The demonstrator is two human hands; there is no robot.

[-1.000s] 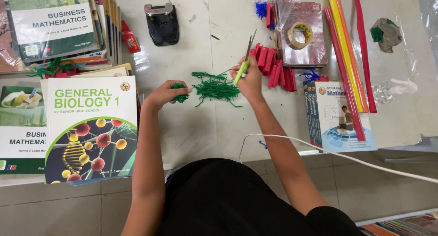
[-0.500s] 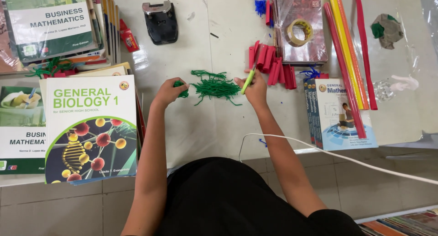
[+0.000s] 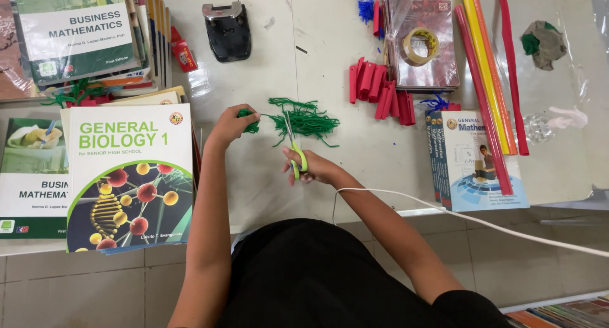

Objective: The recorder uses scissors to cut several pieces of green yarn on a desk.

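green yarn point(image 3: 303, 121), scissors point(image 3: 293, 147) in right hand point(image 3: 312, 168)

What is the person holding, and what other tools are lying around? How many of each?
Scissors, in the right hand: 1
Green yarn tuft, in the left hand: 1
Black hole punch: 1
Tape roll: 1
Total: 4
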